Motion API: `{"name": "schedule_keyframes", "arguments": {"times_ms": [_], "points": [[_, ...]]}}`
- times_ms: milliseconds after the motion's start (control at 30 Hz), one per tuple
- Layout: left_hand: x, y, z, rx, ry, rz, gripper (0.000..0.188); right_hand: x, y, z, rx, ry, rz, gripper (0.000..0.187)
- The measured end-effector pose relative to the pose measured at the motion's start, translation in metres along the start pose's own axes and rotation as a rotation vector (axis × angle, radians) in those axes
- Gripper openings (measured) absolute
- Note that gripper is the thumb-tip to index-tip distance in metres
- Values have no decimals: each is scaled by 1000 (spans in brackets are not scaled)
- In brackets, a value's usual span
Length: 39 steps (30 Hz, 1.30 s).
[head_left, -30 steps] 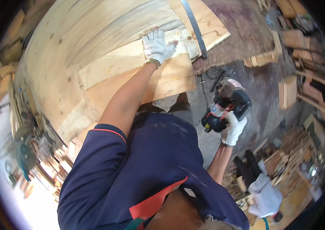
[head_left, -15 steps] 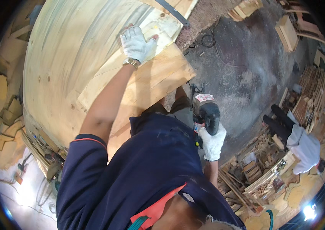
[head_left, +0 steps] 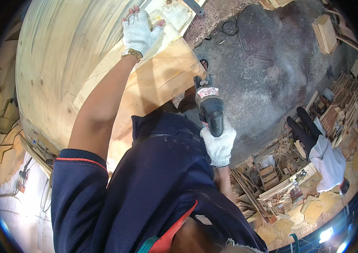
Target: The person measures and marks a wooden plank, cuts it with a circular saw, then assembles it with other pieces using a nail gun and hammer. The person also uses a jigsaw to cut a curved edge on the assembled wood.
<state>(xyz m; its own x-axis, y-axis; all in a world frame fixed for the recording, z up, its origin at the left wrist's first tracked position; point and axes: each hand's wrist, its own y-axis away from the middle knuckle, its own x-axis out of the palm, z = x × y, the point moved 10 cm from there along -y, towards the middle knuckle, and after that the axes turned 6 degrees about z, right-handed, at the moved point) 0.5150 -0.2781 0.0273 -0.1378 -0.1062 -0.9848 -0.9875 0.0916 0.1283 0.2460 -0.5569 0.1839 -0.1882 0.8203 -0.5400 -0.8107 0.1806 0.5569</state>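
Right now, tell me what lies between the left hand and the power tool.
The head view shows part of a pale wooden board between the left hand and the power tool.

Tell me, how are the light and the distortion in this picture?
Head view: white glare washes out the lower left, and a bright lamp flares at lower right; head view: a soft shadow crosses the wooden panel beside the left forearm; head view: fisheye distortion makes the large plywood sheet look bowed at its left edge.
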Motion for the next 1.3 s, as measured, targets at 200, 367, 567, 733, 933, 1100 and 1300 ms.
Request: {"name": "schedule_keyframes", "arguments": {"times_ms": [200, 367, 567, 733, 933, 1100, 1300], "points": [[-2, -1, -1, 15, -13, -9, 92, 1, -11, -1, 60, -99, 27, 21], [-4, 0, -2, 20, -28, -27, 89, 2, -9, -5, 71, -83, 34, 22], [-10, 2, -3, 30, 12, -83, 85, 4, -9, -7, 80, -88, 35, 25], [-4, 0, -3, 11, -26, -26, 84, 1, -8, -2, 52, -88, 42, 27], [-15, 4, -8, 63, 25, -142, 86, 3, -10, -4, 67, -69, 64, 26], [-16, 5, -11, 26, 5, -35, 87, 5, -13, -5, 67, -102, 84, 25], [-26, 12, -15, 5, 78, 20, 92, 6, -17, -5, 53, -34, 110, 21]]}}
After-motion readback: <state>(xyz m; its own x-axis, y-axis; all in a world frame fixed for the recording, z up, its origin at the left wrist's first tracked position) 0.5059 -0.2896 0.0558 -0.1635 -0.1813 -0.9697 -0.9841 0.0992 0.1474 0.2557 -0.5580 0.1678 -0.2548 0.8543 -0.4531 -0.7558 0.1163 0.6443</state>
